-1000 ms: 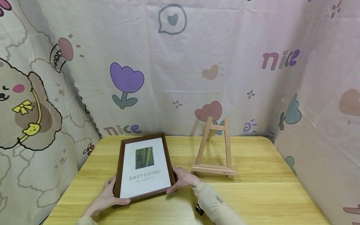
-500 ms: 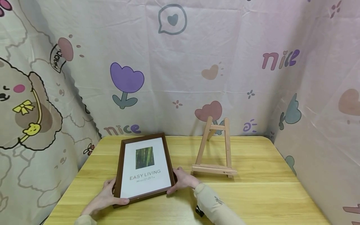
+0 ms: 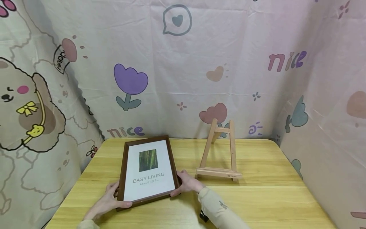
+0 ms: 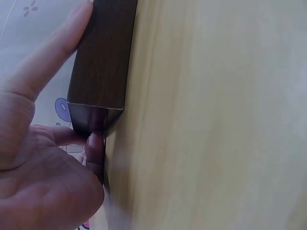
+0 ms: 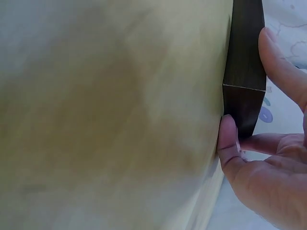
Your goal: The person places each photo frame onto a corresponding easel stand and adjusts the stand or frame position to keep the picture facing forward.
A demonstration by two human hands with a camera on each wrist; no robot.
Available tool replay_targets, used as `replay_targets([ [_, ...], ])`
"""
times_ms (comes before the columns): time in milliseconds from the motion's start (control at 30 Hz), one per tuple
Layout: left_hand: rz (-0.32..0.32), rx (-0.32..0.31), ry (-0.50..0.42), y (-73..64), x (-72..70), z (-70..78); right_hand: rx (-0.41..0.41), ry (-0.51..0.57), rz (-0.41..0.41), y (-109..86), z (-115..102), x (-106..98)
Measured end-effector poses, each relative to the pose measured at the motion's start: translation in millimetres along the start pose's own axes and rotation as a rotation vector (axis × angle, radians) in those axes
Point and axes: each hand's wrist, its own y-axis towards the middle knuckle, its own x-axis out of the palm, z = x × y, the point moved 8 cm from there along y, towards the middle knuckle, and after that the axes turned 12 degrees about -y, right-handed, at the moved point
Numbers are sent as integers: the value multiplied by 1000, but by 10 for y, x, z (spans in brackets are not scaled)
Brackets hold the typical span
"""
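Observation:
A dark brown picture frame (image 3: 123, 171) lies on the table, turned slightly, its white "EASY LIVING" insert sheet (image 3: 148, 187) and small green bamboo picture facing up. My left hand (image 3: 107, 198) grips its near left corner. In the left wrist view the thumb (image 4: 57, 50) lies along the frame's top and the other fingers reach the side and underside. At the near right corner my right hand (image 3: 187, 183) holds the frame the same way, a fingertip (image 5: 227, 132) tucked low between frame side and table.
Right of the frame stands a small light-wood easel (image 3: 218, 172) with a front ledge, near the table's back. The pale yellow wooden table (image 3: 266, 203) meets a printed cloth backdrop (image 3: 177, 70) behind and at both sides.
The head view has shifted a touch. Both hands keep their hold, and the picture frame and easel stay where they were.

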Motion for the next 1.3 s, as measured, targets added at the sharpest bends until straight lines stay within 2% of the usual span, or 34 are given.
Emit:
replay_targets([
  [400,7,-1,-28,-39,11,-8,-4,20,46,-36,9,-9],
  [967,34,-12,-15,-57,51,-16,-32,6,88,-67,4,-36],
  [1200,36,57,-49,-53,73,45,-52,-5,104,-68,-23,-55],
  [1300,40,67,-48,-60,75,52,-38,10,98,-79,-24,-46],
])
